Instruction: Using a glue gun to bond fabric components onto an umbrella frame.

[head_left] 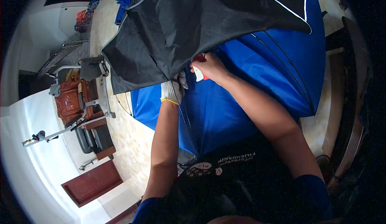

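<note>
Spread before me is a partly open umbrella with blue cloth (217, 107), thin dark ribs and a black cloth layer (201, 19) folded over its upper part. My left hand (172, 90), in a white knit glove with a yellow cuff, reaches up to the black cloth's lower edge beside a rib. Its fingers look curled, but the cloth hides most of them and whatever they grip. Close by on the right, my bare right hand (211, 67) is closed around a small red-and-white object (198, 74). The object's upper end passes into the shadow under the black cloth; its exact kind is unclear.
Exercise equipment (90, 107) with a metal frame and dark pads stands at the left on the pale tiled floor (132, 143). A reddish-brown door (92, 182) is at the lower left. More blue folded cloth (124, 7) lies beyond the umbrella; dark wooden furniture (335, 103) edges the right.
</note>
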Demonstrator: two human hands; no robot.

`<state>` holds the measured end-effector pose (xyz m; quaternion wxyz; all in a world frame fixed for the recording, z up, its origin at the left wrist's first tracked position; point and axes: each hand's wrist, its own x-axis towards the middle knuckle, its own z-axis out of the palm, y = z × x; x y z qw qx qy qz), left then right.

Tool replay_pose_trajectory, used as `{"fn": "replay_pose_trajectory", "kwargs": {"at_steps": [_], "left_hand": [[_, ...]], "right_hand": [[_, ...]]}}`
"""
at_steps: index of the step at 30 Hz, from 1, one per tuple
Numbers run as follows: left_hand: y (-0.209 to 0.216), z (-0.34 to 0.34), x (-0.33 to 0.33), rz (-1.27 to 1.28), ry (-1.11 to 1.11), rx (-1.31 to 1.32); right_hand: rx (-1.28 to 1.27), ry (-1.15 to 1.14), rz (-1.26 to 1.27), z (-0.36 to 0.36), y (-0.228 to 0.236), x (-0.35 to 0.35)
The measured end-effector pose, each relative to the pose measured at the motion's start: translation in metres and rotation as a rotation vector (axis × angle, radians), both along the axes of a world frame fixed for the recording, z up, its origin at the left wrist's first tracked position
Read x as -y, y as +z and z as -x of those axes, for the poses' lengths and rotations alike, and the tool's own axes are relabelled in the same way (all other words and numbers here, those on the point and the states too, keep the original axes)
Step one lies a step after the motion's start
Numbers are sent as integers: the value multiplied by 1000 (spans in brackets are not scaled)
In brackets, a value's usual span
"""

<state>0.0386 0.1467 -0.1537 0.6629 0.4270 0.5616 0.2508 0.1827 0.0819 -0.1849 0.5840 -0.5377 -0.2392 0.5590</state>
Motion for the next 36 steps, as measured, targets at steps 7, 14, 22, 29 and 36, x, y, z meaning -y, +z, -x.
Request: {"fn": "replay_pose_trajectory", "kwargs": {"at_steps": [7, 14, 22, 29, 36], "left_hand": [[6, -4, 4, -34, -46, -40], [7, -4, 1, 5, -34, -22], [9, 0, 0, 16, -7, -45], [13, -3, 1, 16, -53, -114], [14, -4, 5, -4, -77, -115]], "right_hand": [[-346, 67, -6, -8, 8, 0], [-395, 83, -88, -7, 6, -5], [-444, 64, -71, -9, 2, -1], [-381, 78, -41, -9, 5, -1], [-376, 90, -25, -6, -4, -5]]}}
